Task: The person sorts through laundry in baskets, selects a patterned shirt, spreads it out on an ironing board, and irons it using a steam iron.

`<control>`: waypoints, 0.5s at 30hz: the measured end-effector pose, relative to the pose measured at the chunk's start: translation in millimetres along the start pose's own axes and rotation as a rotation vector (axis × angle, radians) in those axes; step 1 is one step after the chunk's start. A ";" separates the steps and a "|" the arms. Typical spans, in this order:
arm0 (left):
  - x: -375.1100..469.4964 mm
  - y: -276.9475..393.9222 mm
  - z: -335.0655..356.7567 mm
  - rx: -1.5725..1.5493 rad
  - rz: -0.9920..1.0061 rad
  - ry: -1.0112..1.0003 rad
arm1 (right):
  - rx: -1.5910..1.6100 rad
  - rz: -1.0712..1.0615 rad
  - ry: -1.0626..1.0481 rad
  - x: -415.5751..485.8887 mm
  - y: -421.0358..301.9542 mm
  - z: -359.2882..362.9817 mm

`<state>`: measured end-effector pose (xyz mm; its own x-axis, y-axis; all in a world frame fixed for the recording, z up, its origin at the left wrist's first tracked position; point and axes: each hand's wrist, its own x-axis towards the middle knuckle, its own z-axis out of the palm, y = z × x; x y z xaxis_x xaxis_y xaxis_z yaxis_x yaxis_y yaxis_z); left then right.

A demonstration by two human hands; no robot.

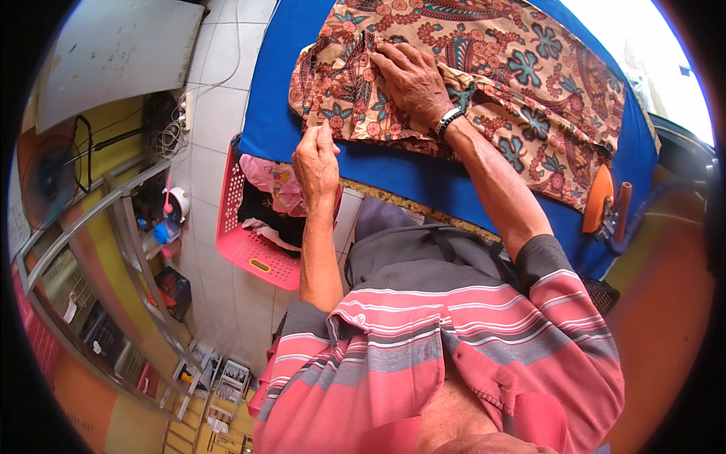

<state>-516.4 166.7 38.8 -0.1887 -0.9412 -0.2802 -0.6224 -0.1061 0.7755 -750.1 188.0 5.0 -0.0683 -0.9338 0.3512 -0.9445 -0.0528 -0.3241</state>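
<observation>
A batik-patterned garment (488,34) in tan, rust and teal lies spread over a blue cloth-covered ironing table (272,102). At its near left corner my left hand (317,162) pinches the fabric's edge between thumb and fingers. My right hand (411,85) rests palm down on the garment, fingers a little apart, with small folds bunched around it. On the table's right end, close to the garment's edge, stands an orange clothes iron (601,201) with a brown handle.
Below the table's left edge, a pink perforated plastic basket (258,264) holds clothes. A metal rack (122,187) and a fan (54,170) stand at left. A coiled white cord (167,142) lies on the tiled floor (210,193). A blue hose-like cord (652,210) curves beside the iron.
</observation>
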 end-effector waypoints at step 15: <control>5.3 -14.8 17.9 -0.009 -0.142 -0.220 | -0.026 0.176 0.075 -37.8 30.3 -69.8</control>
<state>-521.8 168.9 15.7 -0.2608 -0.8244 -0.5023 -0.6478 -0.2363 0.7242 -798.6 246.4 43.1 -0.2560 -0.8987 0.3560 -0.9239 0.1192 -0.3635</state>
